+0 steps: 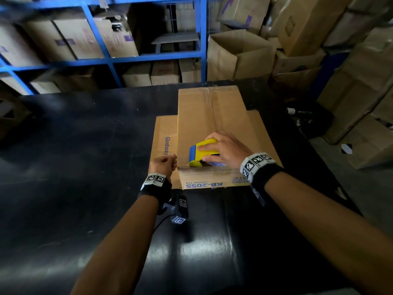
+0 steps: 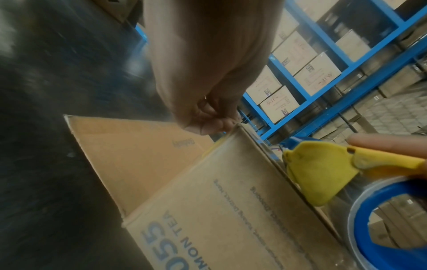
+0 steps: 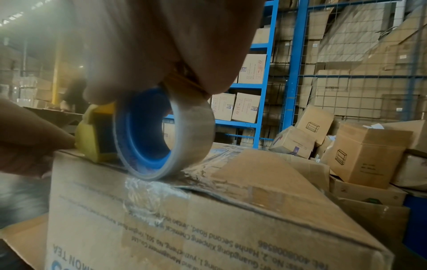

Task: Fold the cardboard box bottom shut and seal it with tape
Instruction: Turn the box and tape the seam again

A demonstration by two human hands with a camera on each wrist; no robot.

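Taping the box [image 1: 209,116] on the black table [image 1: 85,145].
My right hand [image 1: 225,150] grips the dispenser [image 1: 204,153] at the box's near edge, its tape roll [image 3: 161,135] half hidden; my left hand [image 1: 163,165], curled, pinches the box's corner, fingertips blurred.

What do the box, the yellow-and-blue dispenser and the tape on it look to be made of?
Box: brown cardboard with a matte finish, showing creased fold lines and blue print.
Dispenser: likely moulded plastic, with smooth, opaque yellow and blue parts; the right hand grips it.
Tape: clear glossy film, probably plastic, on a blue core; laid strips glint and wrinkle on the box.
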